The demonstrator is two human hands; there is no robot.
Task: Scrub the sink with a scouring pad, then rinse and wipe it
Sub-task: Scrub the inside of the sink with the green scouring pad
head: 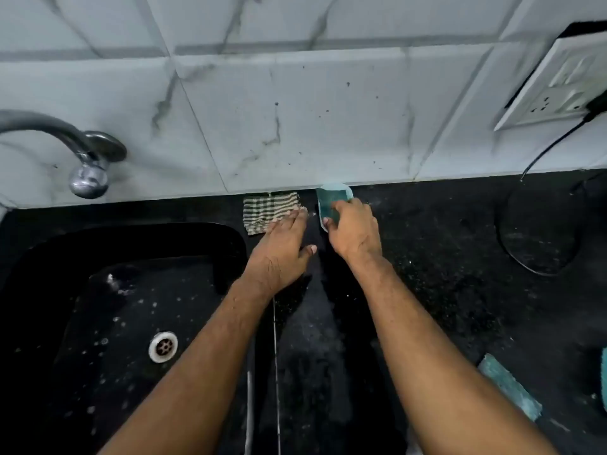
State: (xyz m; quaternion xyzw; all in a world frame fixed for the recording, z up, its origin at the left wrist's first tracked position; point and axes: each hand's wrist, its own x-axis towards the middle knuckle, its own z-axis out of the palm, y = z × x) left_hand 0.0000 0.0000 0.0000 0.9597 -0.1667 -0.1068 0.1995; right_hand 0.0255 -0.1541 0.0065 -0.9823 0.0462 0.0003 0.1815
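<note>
Head view, looking down on a black speckled counter (443, 257) with a black sink (131, 307) set into its left part. I see a chrome tap (88, 159) curving out from the left over the sink, mounted on a wall (295, 110) of white marble-pattern tiles dotted with dark specks. A white round drain (163, 346) sits in the sink floor, which carries scattered droplets and suds. At upper right a white switch plate (558, 90) holds a plug, and its black cord (538, 224) drops to the counter and loops there. At lower right lies a flat teal pad (507, 385) with a rough, worn face; a second teal item at the right edge is cut off, and I cannot identify it.

Both forearms reach forward from the bottom edge toward the back of the counter. My left hand (282, 244) lies palm down with fingers straight and together, the fingertips resting on a folded striped cloth (269, 211), green and cream, which sits against the wall just right of the sink. My right hand (354, 231) is just beside it, fingers curled over the near end of a pale oval soap dish (335, 192) that touches the wall; a dark green rectangular block (331, 201) lies in the dish, and the fingers grip its near end. The hand hides the lower half of dish and block, so I cannot tell whether the block is a scouring pad or soap.
</note>
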